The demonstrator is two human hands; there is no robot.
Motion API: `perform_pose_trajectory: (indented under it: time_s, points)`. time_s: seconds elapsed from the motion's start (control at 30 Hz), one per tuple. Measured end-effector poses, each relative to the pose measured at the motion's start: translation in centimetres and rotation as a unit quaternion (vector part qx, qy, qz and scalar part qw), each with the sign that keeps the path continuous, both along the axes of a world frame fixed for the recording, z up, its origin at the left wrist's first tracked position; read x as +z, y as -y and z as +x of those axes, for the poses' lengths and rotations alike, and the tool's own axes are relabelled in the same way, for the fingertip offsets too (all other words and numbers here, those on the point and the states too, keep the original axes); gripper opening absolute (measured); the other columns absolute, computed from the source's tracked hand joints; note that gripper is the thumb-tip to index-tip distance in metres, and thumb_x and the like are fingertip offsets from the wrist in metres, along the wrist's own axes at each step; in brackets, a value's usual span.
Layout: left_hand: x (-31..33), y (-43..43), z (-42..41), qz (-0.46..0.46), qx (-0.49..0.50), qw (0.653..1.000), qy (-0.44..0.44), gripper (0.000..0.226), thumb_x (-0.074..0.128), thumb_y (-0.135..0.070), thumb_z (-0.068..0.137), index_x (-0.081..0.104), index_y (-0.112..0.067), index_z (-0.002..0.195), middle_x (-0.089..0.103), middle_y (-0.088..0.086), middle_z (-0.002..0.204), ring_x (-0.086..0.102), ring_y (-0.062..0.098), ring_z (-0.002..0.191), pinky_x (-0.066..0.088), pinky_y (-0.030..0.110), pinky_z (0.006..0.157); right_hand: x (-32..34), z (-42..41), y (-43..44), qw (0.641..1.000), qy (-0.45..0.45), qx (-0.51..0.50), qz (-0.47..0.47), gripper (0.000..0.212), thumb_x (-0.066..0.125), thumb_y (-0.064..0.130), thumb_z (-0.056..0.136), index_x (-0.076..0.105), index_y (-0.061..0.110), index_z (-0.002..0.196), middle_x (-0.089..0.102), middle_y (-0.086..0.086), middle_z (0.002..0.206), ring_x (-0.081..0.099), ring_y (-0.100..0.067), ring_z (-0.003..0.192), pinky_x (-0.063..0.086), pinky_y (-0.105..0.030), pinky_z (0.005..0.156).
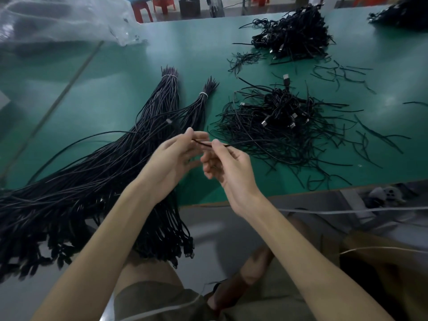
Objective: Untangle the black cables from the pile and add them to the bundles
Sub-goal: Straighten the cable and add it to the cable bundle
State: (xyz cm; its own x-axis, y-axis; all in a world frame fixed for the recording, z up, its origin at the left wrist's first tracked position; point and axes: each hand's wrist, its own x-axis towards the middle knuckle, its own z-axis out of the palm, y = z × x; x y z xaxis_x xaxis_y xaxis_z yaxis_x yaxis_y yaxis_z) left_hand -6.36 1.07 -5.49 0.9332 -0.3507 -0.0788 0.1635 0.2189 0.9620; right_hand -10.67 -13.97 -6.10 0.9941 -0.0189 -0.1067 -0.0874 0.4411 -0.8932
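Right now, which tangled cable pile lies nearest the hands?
The front pile, just beyond the right hand; the cable it pinches trails into it. The far pile and corner pile sit farther back.

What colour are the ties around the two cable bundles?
White; the ties show best in the head view, near the far ends.

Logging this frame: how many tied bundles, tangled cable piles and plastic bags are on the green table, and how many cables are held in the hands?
Tied bundles: 2, left bundle and right bundle
Tangled piles: 3, near pile, far pile, corner pile cut off by the frame
Held cable: 1
Clear plastic bag: 1
Total: 7
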Motion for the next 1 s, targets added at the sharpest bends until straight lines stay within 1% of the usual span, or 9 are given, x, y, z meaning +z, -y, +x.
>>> perform_pose_trajectory:
  time_s: [0.1,0.2,0.37,0.47,0.53,0.57,0.63,0.8,1.0]
  points:
    - [0.5,1.0,-0.5,-0.05,-0.044,0.998,-0.004,0.049,0.042,-0.048,0.107,0.07,-0.013,0.127,0.066,0.01,0.135,0.067,0.021,0.1,0.056,0.036,0.07,0.2,-0.3,-0.2,1.0,0.006,0.021,-0.023,0.032,0.053,0.018,0.107,0.07,0.003,0.084,0.066,-0.011,0.073,0.056,-0.018,0.06,0.044,-0.03,0.055]
    - [1.0,1.1,-0.2,-0.092,-0.039,0.995,0.006,0.059,0.027,-0.052,0.11,0.069,-0.016,0.131,0.059,0.009,0.147,0.058,0.023,0.134,0.054,0.033,0.095,0.0,-0.6,0.2,0.998,0.0,0.039,-0.044,0.033,0.056,0.022,0.106,0.069,0.002,0.082,0.066,-0.012,0.074,0.057,-0.019,0.061,0.043,-0.032,0.057]
    - [1.8,1.2,-0.4,-0.117,-0.035,0.992,0.029,0.063,0.024,-0.055,0.109,0.074,-0.017,0.123,0.062,0.009,0.143,0.054,0.026,0.138,0.047,0.033,0.11,-0.4,-1.3,0.7,0.995,-0.024,0.087,-0.038,0.038,0.053,0.027,0.108,0.078,-0.001,0.098,0.064,-0.009,0.072,0.054,-0.017,0.06,0.039,-0.025,0.052]
    - [2.2,1.7,-1.0,-0.128,-0.024,0.991,0.012,0.06,0.028,-0.057,0.107,0.075,-0.021,0.099,0.075,0.0,0.111,0.071,0.019,0.105,0.057,0.028,0.083,-0.2,-1.7,0.5,0.993,-0.054,0.106,0.024,0.037,0.051,0.026,0.108,0.077,0.004,0.095,0.062,-0.006,0.071,0.053,-0.014,0.06,0.038,-0.024,0.054]
    - [2.7,2.2,-1.2,-0.137,-0.017,0.99,0.0,0.055,0.031,-0.06,0.106,0.06,-0.023,0.077,0.052,-0.01,0.069,0.049,0.007,0.057,0.038,0.021,0.051,-0.1,-2.1,0.1,0.986,-0.085,0.122,0.077,0.031,0.051,0.025,0.107,0.073,0.006,0.096,0.061,-0.004,0.071,0.053,-0.012,0.06,0.04,-0.022,0.054]
    - [2.8,2.5,-1.2,-0.138,-0.003,0.99,-0.005,0.052,0.034,-0.06,0.106,0.055,-0.024,0.075,0.036,-0.011,0.062,0.031,0.005,0.049,0.027,0.021,0.045,0.0,-2.3,-0.1,0.981,-0.102,0.128,0.102,0.029,0.051,0.024,0.107,0.07,0.004,0.1,0.06,-0.004,0.071,0.053,-0.012,0.058,0.04,-0.021,0.052]
    - [3.0,2.6,-1.1,-0.131,0.02,0.991,-0.018,0.046,0.043,-0.059,0.104,0.057,-0.023,0.08,0.023,-0.011,0.062,0.019,0.006,0.05,0.023,0.02,0.042,0.0,-2.8,-0.5,0.971,-0.139,0.132,0.143,0.027,0.05,0.022,0.107,0.067,0.001,0.105,0.056,-0.004,0.068,0.05,-0.013,0.055,0.037,-0.022,0.048]
    - [2.5,2.2,-1.3,-0.156,-0.006,0.987,-0.048,0.029,0.047,-0.039,0.107,0.06,-0.018,0.092,0.034,-0.008,0.074,0.029,0.008,0.061,0.033,0.02,0.055,-0.4,-3.6,-0.3,0.959,-0.197,0.15,0.14,0.032,0.049,0.025,0.107,0.065,0.007,0.087,0.052,-0.003,0.064,0.047,-0.013,0.054,0.031,-0.022,0.047]
    - [2.7,2.1,-1.7,-0.122,-0.061,0.99,-0.031,0.049,0.04,-0.054,0.106,0.067,-0.015,0.092,0.043,-0.004,0.076,0.039,0.011,0.062,0.039,0.023,0.061,-0.1,-3.6,0.4,0.953,-0.192,0.17,0.162,0.035,0.048,0.028,0.108,0.064,0.009,0.084,0.053,-0.003,0.066,0.048,-0.012,0.055,0.032,-0.021,0.046]
